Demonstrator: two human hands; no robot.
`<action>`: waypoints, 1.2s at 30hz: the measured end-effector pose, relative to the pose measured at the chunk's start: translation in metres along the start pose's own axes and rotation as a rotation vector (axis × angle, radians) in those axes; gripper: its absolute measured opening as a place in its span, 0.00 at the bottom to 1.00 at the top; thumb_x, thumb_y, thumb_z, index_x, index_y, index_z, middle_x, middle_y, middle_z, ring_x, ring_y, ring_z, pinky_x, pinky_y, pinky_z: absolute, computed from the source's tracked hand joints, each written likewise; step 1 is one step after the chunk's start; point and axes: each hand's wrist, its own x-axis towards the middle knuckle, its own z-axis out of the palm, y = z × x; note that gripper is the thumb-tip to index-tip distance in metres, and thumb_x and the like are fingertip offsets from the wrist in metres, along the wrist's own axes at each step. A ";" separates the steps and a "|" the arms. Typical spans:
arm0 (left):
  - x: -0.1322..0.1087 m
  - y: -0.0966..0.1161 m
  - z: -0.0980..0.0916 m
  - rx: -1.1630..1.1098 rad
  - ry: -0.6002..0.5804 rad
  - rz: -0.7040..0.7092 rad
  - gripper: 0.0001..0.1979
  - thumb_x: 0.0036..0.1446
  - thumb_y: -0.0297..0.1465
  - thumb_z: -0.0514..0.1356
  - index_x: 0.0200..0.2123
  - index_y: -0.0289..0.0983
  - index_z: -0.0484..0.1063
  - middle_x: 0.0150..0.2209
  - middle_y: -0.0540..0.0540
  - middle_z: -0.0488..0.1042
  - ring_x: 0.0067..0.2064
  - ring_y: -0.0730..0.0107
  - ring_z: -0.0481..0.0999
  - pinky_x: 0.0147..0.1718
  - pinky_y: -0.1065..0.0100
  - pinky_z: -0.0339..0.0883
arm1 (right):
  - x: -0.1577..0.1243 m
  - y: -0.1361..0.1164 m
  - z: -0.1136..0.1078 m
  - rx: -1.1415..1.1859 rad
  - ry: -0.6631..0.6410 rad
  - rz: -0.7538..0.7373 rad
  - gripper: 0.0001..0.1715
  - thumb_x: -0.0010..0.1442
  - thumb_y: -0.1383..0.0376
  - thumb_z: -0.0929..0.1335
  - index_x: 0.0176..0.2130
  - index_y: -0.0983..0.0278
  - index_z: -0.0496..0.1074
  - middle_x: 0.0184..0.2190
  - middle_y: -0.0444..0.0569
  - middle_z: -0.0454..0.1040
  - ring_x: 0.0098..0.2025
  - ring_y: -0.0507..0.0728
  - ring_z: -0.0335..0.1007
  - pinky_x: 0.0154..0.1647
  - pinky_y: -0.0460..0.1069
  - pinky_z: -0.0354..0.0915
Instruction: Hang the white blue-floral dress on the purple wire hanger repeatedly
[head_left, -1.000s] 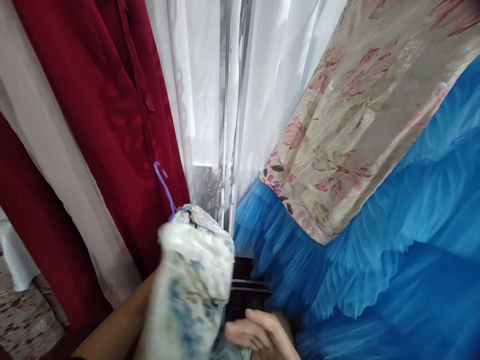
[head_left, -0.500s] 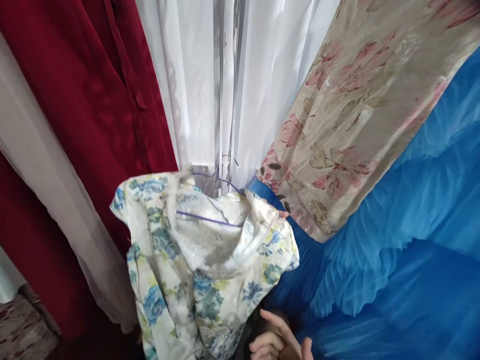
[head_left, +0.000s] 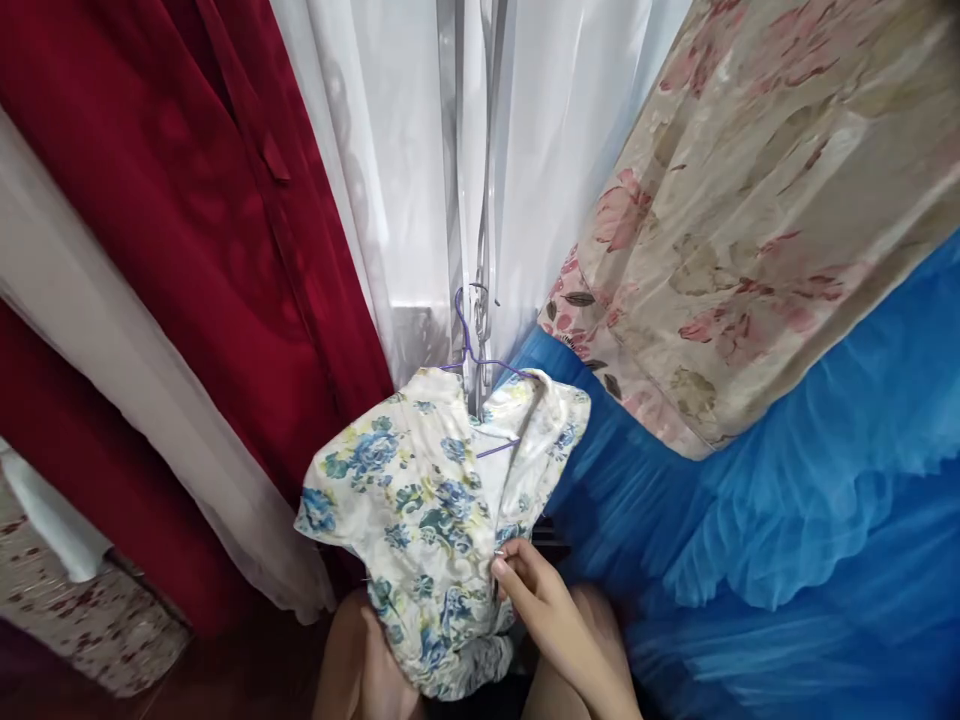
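A white garment with blue and green flowers [head_left: 435, 510] hangs on a purple wire hanger [head_left: 466, 335], whose hook is at white straps in front of the curtain. My right hand [head_left: 536, 590] pinches the garment's front edge near its middle, thumb and forefinger together. Low on the garment's left side is my left hand [head_left: 386, 665], cupped against the cloth; its fingers are mostly hidden behind the fabric.
Dark red cloth [head_left: 187, 200] and pale drapes hang at the left. White curtains [head_left: 405, 150] fill the centre back. A beige floral dress [head_left: 735, 250] and blue tulle [head_left: 810, 520] hang at the right. My knees are below.
The garment has turned, and its hanger now hangs at the straps. My right hand has moved from below onto the front edge. My left hand has appeared at the lower side.
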 end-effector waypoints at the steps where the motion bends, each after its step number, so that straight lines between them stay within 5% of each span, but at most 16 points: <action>1: -0.013 -0.004 0.001 -0.059 0.030 -0.076 0.28 0.66 0.52 0.51 0.54 0.38 0.77 0.46 0.37 0.80 0.46 0.47 0.80 0.43 0.48 0.78 | 0.008 -0.004 0.009 -0.035 -0.037 -0.026 0.21 0.63 0.46 0.70 0.36 0.61 0.71 0.26 0.43 0.69 0.29 0.55 0.64 0.31 0.48 0.59; 4: -0.035 -0.017 0.000 -0.413 0.181 -0.479 0.20 0.60 0.47 0.60 0.53 0.50 0.78 0.44 0.42 0.82 0.49 0.47 0.82 0.46 0.52 0.78 | 0.028 -0.011 0.030 -0.080 -0.084 -0.112 0.25 0.65 0.47 0.68 0.27 0.62 0.64 0.22 0.40 0.59 0.26 0.52 0.54 0.29 0.47 0.52; 7: -0.033 -0.031 -0.004 -0.605 0.365 -0.787 0.27 0.54 0.42 0.66 0.57 0.47 0.72 0.49 0.42 0.81 0.55 0.45 0.78 0.52 0.50 0.75 | 0.033 -0.006 0.036 -0.010 -0.037 -0.111 0.26 0.63 0.48 0.68 0.25 0.62 0.61 0.21 0.38 0.55 0.24 0.51 0.48 0.26 0.47 0.47; 9: -0.029 -0.036 -0.004 -0.470 0.525 -0.765 0.27 0.57 0.41 0.63 0.59 0.44 0.68 0.53 0.39 0.77 0.59 0.45 0.75 0.56 0.48 0.71 | 0.028 0.002 0.033 0.069 0.031 -0.054 0.25 0.61 0.49 0.69 0.23 0.62 0.61 0.19 0.38 0.54 0.23 0.50 0.45 0.24 0.47 0.44; 12: -0.031 -0.035 0.008 -0.116 0.702 -0.485 0.25 0.57 0.39 0.63 0.57 0.44 0.63 0.60 0.37 0.68 0.64 0.47 0.67 0.63 0.45 0.62 | 0.013 0.012 0.029 0.173 0.114 0.031 0.21 0.58 0.52 0.71 0.24 0.62 0.65 0.16 0.37 0.57 0.20 0.48 0.44 0.22 0.46 0.41; 15: -0.033 -0.024 0.033 -0.023 0.434 -0.276 0.22 0.58 0.35 0.64 0.55 0.44 0.65 0.58 0.37 0.69 0.62 0.51 0.69 0.62 0.49 0.64 | 0.000 0.014 0.034 0.194 0.099 0.058 0.17 0.56 0.56 0.71 0.25 0.64 0.68 0.15 0.38 0.60 0.18 0.47 0.47 0.21 0.45 0.45; 18: -0.026 -0.010 0.053 -0.159 0.150 -0.296 0.23 0.61 0.33 0.60 0.59 0.43 0.64 0.56 0.37 0.73 0.58 0.52 0.74 0.56 0.52 0.69 | -0.005 0.009 0.042 0.180 0.033 0.053 0.15 0.56 0.57 0.72 0.26 0.64 0.69 0.14 0.38 0.64 0.17 0.49 0.55 0.22 0.45 0.52; 23: -0.007 0.003 0.052 -0.115 0.064 -0.280 0.11 0.64 0.34 0.54 0.46 0.41 0.71 0.43 0.39 0.78 0.46 0.53 0.79 0.46 0.57 0.72 | 0.013 -0.034 0.035 0.105 -0.101 0.023 0.12 0.56 0.58 0.72 0.28 0.64 0.73 0.13 0.41 0.69 0.14 0.49 0.57 0.19 0.45 0.53; 27: -0.006 0.011 0.044 0.007 -0.032 -0.211 0.08 0.67 0.34 0.51 0.38 0.43 0.69 0.35 0.44 0.75 0.39 0.59 0.77 0.40 0.63 0.69 | 0.062 -0.109 0.023 0.117 -0.043 -0.123 0.13 0.53 0.60 0.72 0.23 0.65 0.73 0.12 0.41 0.68 0.13 0.46 0.52 0.15 0.44 0.46; 31: -0.009 0.014 0.040 0.087 -0.076 -0.169 0.08 0.66 0.32 0.51 0.34 0.42 0.66 0.32 0.46 0.72 0.35 0.61 0.74 0.36 0.65 0.66 | 0.105 -0.180 0.034 0.248 0.020 -0.276 0.13 0.49 0.58 0.73 0.22 0.65 0.73 0.12 0.39 0.66 0.13 0.46 0.51 0.15 0.43 0.46; 36: 0.006 0.013 0.018 0.049 -0.139 -0.173 0.09 0.64 0.31 0.54 0.29 0.40 0.64 0.30 0.48 0.70 0.34 0.64 0.72 0.36 0.67 0.65 | 0.108 -0.194 0.043 0.236 0.107 -0.422 0.12 0.54 0.59 0.70 0.25 0.64 0.72 0.13 0.39 0.67 0.14 0.47 0.55 0.17 0.43 0.51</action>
